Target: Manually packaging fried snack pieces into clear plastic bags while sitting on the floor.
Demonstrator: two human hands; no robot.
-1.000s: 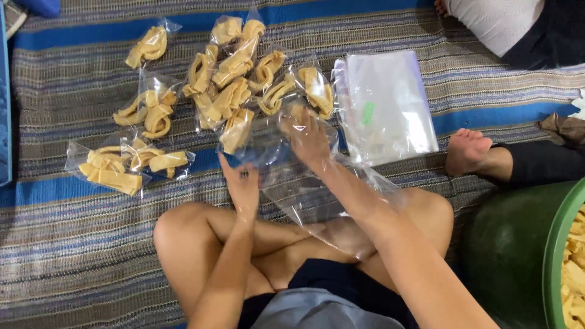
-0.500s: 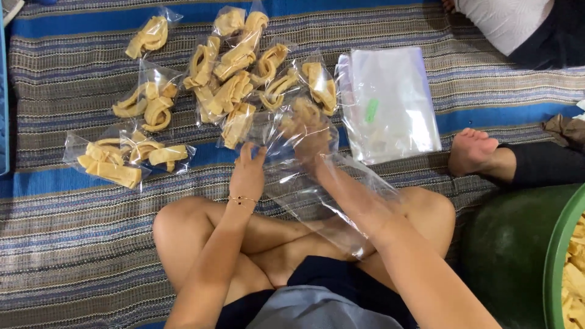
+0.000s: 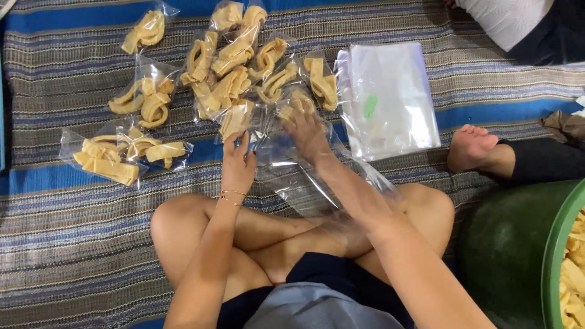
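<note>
Clear bag (image 3: 317,176) in hands, mouth seemingly toward knees

Evenly lit, fairly bright, with soft diffuse light and no clear single source. Only faint shadows: a dim one under the knees on the mat (image 3: 73,244), another beside the foot (image 3: 472,149). White glare across the stack of bags (image 3: 390,97), washing out its surface; smaller glints along the creases of the clear bag (image 3: 317,183) over the right arm. Slight motion blur on the right hand (image 3: 308,131), fingertips smeared; left hand (image 3: 237,167) sharper. Mat stripes crisp at centre, softer and a little bowed toward the edges. Green tub (image 3: 560,244) at lower right cut off and soft.
</note>
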